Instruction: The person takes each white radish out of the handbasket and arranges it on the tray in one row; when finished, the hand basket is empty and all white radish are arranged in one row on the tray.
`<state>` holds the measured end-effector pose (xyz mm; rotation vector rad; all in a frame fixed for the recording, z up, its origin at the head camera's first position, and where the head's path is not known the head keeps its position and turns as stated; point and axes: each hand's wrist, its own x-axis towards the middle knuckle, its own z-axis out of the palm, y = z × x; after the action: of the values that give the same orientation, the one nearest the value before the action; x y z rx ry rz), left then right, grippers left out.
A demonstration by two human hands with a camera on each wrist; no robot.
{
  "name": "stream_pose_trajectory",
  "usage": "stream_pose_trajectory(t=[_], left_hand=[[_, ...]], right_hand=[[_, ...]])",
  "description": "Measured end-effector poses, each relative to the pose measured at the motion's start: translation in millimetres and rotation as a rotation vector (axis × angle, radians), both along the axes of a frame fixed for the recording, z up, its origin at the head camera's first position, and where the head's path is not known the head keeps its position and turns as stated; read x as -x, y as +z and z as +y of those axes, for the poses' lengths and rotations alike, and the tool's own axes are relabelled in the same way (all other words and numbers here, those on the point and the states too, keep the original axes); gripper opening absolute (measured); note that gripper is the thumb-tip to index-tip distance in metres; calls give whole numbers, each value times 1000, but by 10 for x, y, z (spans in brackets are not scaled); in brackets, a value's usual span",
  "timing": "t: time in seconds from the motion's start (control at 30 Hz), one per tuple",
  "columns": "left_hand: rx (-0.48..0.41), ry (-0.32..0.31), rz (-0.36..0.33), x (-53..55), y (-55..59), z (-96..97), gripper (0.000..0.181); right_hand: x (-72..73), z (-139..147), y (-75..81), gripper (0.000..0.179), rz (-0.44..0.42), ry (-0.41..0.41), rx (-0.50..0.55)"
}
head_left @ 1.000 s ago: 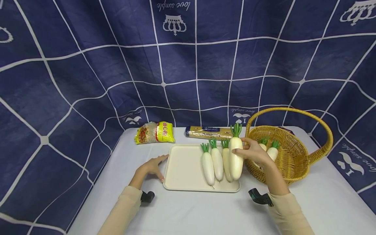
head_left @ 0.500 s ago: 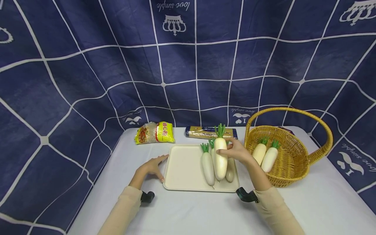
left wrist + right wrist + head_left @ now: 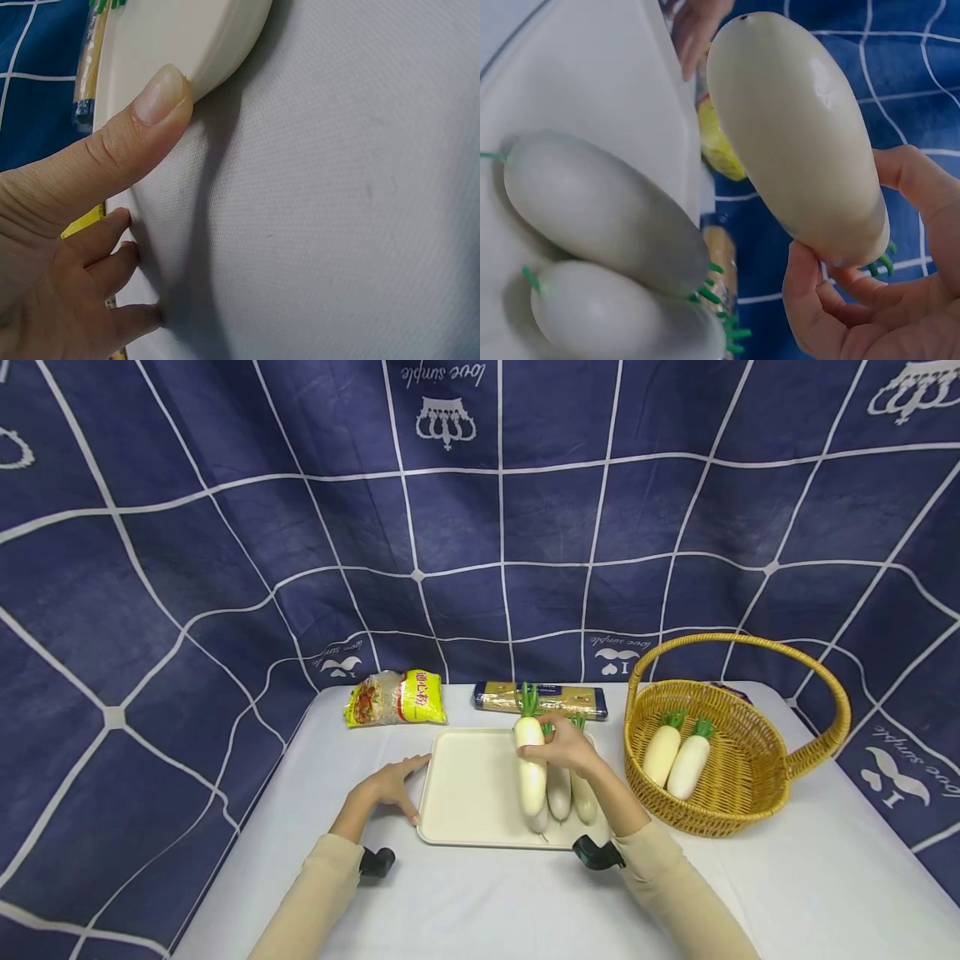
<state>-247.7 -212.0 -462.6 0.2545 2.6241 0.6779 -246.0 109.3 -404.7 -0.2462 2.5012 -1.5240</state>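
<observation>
A white radish (image 3: 532, 785) with short green stalks is pinched near its leafy end between the thumb and fingers of my right hand (image 3: 566, 748). It is raised over the cream tray (image 3: 465, 793), its tail end pointing toward me. Beneath it lies another radish, mostly hidden in the head view. Two more radishes (image 3: 600, 202) show side by side on the tray in the right wrist view. At the tray's left edge my left hand (image 3: 386, 783) has its fingers spread, with the thumb (image 3: 161, 97) against the near corner.
To the right stands a wicker basket (image 3: 742, 777) with a tall hoop handle, holding two radishes (image 3: 688, 767). Behind the tray lie a yellow food bag (image 3: 397, 698) and a long pasta packet (image 3: 540, 700). A blue curtain (image 3: 465, 527) hangs beyond the table.
My right hand has carried the radish leftward from the basket side, across the radishes on the tray, to above the leftmost one. My left hand has stayed at the tray's edge.
</observation>
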Motion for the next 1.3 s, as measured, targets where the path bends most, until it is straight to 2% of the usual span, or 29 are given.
stream_pose_trajectory(t=[0.2, 0.33, 0.43, 0.6, 0.77, 0.97, 1.13, 1.3], left_hand=[[5, 2, -14, 21, -4, 2, 118], [3, -8, -6, 27, -10, 2, 118], [8, -14, 0, 24, -8, 3, 117], [14, -12, -1, 5, 10, 8, 117], [17, -7, 1, 6, 9, 12, 118], [-1, -4, -15, 13, 22, 2, 119], [2, -24, -14, 13, 17, -18, 122], [-4, 1, -23, 17, -8, -16, 121]], right_hand=[[19, -166, -79, 70, -2, -8, -71], [20, -254, -112, 71, 7, -5, -76], [25, -307, -152, 71, 36, -7, -114], [6, -402, -201, 73, 95, -22, -256], [-26, -485, -245, 73, 143, -29, -339], [-36, -565, -319, 69, 196, -27, -403], [-39, -619, -352, 57, 214, -36, -422], [-60, -670, -387, 57, 254, -39, -473]])
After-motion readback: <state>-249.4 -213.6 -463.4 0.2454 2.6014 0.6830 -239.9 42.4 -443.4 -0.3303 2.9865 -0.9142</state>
